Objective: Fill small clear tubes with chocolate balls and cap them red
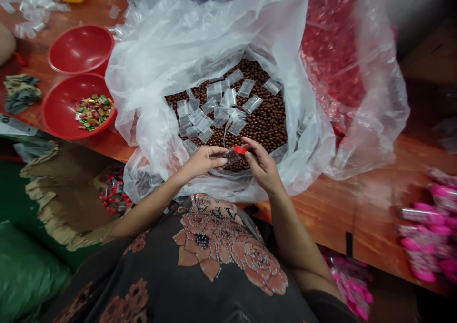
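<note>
My left hand (205, 162) holds a small clear container (232, 156) between thumb and fingers, over the near edge of a big plastic-lined heap of brown balls (266, 116). At the container's right end is a red cap (240, 150), pinched by the thumb and fingers of my right hand (263, 165). Whether the cap is fully seated cannot be made out. Several clear empty containers (228, 98) lie scattered on the balls just beyond my hands. White translucent plastic (146, 66) surrounds the heap.
Two red bowls stand at the left, the nearer (57, 106) holding wrapped candies (93, 112). A bag of red pieces (332, 52) sits at the back right. Pink-capped containers (428, 232) lie at the right. Below left is an open cardboard box (64, 194).
</note>
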The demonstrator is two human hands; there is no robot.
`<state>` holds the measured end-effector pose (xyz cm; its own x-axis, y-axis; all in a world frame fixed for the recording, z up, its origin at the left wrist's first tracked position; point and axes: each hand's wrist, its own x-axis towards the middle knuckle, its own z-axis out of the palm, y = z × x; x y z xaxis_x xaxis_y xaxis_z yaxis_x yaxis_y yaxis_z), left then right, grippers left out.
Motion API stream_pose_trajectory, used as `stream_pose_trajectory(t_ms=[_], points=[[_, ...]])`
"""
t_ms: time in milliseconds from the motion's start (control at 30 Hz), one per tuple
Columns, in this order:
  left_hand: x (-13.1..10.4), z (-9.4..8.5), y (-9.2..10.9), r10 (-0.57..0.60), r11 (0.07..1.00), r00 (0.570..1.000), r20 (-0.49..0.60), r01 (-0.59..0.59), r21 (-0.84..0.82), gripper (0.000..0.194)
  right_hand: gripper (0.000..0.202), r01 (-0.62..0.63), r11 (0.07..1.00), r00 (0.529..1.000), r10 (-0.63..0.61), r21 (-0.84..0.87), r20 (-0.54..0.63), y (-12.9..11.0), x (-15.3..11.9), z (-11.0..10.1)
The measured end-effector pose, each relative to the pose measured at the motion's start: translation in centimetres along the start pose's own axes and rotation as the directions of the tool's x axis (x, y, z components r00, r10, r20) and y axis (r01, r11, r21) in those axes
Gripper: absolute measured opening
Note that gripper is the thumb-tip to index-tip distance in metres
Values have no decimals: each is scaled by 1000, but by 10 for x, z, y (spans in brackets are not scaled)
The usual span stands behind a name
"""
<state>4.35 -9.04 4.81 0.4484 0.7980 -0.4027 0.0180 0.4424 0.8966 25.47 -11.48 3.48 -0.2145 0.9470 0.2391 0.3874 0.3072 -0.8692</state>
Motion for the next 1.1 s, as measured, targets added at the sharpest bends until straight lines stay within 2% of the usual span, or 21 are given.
stream_pose_trajectory(t_ms=[133,300,467,633,867,933,1000,1033,1100], points=[[0,-3,2,-5,1000,999,-37,5,-13,43,41,5,998,1000,-6,-70,-2,1,0,-7],[1,-3,0,16,1000,998,-54,-17,-25,43,35,-1,993,992,-13,-119,-122,-3,0,-5],[0,0,-3,64,998,997,-40,-64,5,40,35,-9,996,995,0,-88,-105,-14,-4,5],[-3,0,-4,86,995,995,-51,-83,55,41,34,-34,995,992,22,-98,-122,-16,-8,5],[-8,2,-6,115,993,993,-38,-113,45,45,36,43,981,992,-63,-188,-105,-16,-13,5],[-9,2,-6,136,989,990,-25,-135,53,44,35,-15,992,989,-3,-125,-146,-18,-14,7],[-10,2,-6,166,983,986,-18,-164,86,40,35,-131,990,971,139,51,-195,-17,-15,7],[-10,3,-6,177,979,984,-16,-174,105,39,35,-191,968,956,222,164,-193,-16,-15,6],[-11,3,-5,182,975,983,-21,-178,131,39,34,-290,884,930,350,367,-107,-14,-15,3]])
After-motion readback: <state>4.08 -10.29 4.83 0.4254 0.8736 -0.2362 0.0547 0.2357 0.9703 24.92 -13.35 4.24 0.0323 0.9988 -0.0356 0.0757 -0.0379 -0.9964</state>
